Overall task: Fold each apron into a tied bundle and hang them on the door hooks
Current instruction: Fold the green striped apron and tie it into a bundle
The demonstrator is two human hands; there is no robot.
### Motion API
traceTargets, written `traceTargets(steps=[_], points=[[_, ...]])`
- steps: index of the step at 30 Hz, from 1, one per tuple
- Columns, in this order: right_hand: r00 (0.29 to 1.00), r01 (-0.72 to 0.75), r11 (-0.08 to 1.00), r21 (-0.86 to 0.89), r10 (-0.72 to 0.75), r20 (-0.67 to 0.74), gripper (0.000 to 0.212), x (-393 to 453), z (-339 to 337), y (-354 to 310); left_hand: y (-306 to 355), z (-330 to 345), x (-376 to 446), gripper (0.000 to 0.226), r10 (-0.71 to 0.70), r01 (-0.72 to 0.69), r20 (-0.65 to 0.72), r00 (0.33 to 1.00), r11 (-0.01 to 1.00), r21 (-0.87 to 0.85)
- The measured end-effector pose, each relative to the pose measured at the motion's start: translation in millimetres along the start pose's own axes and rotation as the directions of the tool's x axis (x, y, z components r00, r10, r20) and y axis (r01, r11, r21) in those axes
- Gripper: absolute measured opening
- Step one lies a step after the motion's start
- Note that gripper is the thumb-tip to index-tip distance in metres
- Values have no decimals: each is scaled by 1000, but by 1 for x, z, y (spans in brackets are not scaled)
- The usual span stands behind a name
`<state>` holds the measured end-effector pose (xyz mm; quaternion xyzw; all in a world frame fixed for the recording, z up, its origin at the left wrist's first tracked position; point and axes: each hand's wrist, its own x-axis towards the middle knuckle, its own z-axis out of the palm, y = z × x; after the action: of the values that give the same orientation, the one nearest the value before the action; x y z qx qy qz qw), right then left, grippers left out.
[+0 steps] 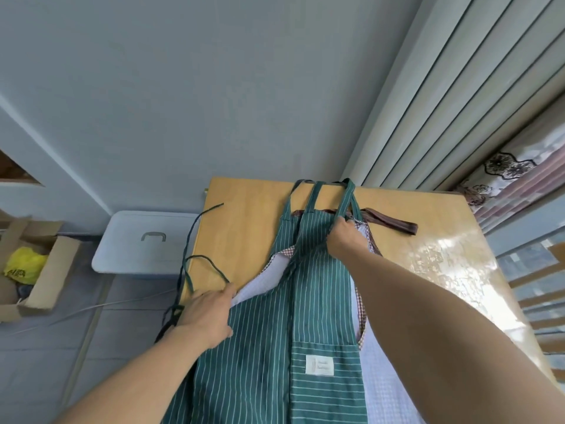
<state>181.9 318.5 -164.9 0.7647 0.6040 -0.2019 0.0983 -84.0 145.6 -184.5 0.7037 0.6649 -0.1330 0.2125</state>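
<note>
The green striped apron point(269, 332), lying flat on the wooden table point(244, 215) over a pale checked apron point(382, 377), appeared light, limp and slip-prone, best taken at its hems, the left hand point(208, 313) pinching its side edge by the dark tie point(195, 261) and the right hand point(345, 240) gripping the bib's top corner below the neck straps point(318, 194).

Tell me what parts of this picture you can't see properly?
All in the head view:
- Green striped apron: its bottom is cut off by the lower edge.
- Checked apron: mostly hidden under the green one.
- White label: print too small to read.
- Right hand: its fingertips are hidden in the fabric.
- Door hooks: not in view.
</note>
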Motion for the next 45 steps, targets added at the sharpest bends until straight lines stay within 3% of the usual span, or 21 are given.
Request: traceTargets(steps=[4,7,10,13,15,18,23,27,31,34,36,38,40,42,45], points=[[998,-13,987,-161,22,53,50,14,1,21,6,-6,8,78,-32,32,54,998,999,11],[999,43,985,-165,-38,33,27,19,-1,28,3,-7,13,72,-60,64,134,989,998,-21],[987,92,995,-33,-95,-131,10,19,-11,27,-4,-7,19,68,-80,90,219,972,995,-36],[950,202,952,229,-134,-282,14,21,-17,21,-7,-7,26,67,-79,88,262,962,996,-20],[939,259,902,345,-151,-310,15,22,-19,13,-8,-6,30,67,-81,92,275,958,995,-26],[968,218,868,446,-134,-211,27,30,-11,-3,-11,-3,31,65,-84,104,275,958,993,-61],[969,172,943,285,-214,122,94,39,16,-17,-12,-3,32,63,-69,101,285,956,990,-102],[958,228,964,135,-247,145,98,40,26,-19,-15,-2,27,58,-81,122,263,961,982,-145],[935,252,958,139,-278,218,106,31,19,-15,-30,-14,16,50,-136,208,240,961,930,-304],[902,322,937,134,-347,256,104,20,16,-7,-40,-12,0,50,-310,295,4,951,897,-329],[896,379,922,76,-386,221,96,8,24,0,-36,1,-18,67,-363,286,-199,910,899,-332],[898,429,902,40,-431,84,85,-19,37,9,-26,16,-41,79,-442,260,-297,846,829,-495],[891,448,890,88,-435,-131,75,-62,56,22,-18,32,-62,79,-560,289,-210,801,671,-683],[888,428,879,211,-364,-281,71,-116,76,38,-16,49,-82,82,-610,369,-50,791,540,-756],[932,319,870,376,-215,-293,75,-200,114,67,-16,61,-107,89,-586,400,69,807,458,-793]])
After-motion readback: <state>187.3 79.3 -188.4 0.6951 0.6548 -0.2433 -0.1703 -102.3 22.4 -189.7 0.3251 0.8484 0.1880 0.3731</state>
